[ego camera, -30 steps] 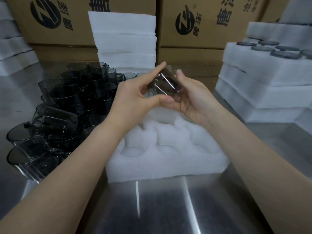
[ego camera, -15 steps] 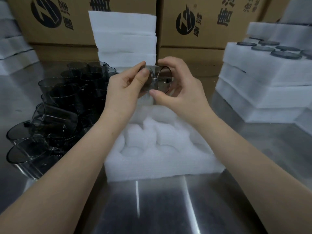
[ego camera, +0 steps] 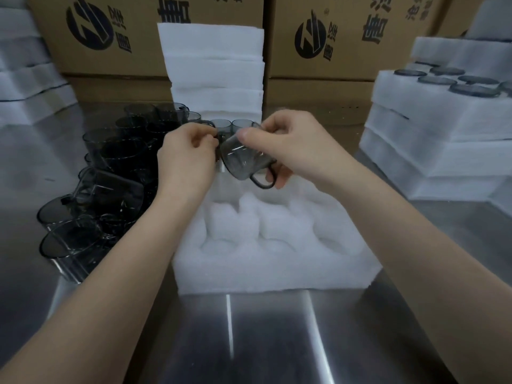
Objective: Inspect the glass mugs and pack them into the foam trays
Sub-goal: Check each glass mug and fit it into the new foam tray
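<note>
2 hands hold a smoky grey glass mug [ego camera: 240, 162] tilted in the air above the white foam tray [ego camera: 277, 268] mid-counter. The left hand [ego camera: 188, 159] pinches its left end with curled fingers. The right hand [ego camera: 295, 151] curls round it, thumb on top. A pile of grey glass mugs [ego camera: 116, 164] crowds the steel counter [ego camera: 263, 342] toward its left edge.

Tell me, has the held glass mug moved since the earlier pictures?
Yes. The mug has dropped slightly, away from the stacked foam sheets and nearer the foam tray, handle now underneath.
</note>
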A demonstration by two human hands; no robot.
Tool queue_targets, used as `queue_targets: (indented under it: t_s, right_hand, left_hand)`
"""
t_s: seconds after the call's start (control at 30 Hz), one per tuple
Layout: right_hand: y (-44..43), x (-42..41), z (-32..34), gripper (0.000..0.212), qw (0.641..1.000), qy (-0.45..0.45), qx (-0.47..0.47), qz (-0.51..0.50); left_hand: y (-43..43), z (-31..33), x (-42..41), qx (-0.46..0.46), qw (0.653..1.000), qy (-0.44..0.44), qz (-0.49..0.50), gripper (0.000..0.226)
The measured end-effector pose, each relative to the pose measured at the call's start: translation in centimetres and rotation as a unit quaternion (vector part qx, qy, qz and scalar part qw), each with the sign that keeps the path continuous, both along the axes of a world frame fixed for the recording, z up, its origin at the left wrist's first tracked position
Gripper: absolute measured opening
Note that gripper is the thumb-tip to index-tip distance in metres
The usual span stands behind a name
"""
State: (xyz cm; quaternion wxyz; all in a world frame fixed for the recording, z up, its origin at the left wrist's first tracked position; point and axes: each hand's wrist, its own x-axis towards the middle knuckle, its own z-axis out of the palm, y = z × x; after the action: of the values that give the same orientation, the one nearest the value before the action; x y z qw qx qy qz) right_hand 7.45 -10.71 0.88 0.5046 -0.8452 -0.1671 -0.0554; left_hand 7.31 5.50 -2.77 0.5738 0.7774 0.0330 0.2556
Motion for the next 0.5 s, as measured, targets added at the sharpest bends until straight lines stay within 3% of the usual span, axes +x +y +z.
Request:
queue_targets:
  t_s: [0.23, 0.37, 0.5]
  right_hand:
    - [4.0, -0.5, 0.6, 0.047, 0.985, -0.026, -0.164, -0.043]
    - [5.4, -0.4, 1.3, 0.048, 0.978, -0.013, -0.204, -0.032]
    - [6.4, -0.4, 0.4, 0.038, 0.946, -0.093, -0.304, -0.058]
  left_hand:
    - [-0.1, 0.1, -1.2, -0.155, 0.987, 0.04, 0.0, 0.032]
    - [-0.2, 0.0, -1.2, -0.19, 0.98, 0.061, 0.014, 0.041]
    - [0.0, -0.2, -1.1, -0.186, 0.979, 0.077, 0.014, 0.051]
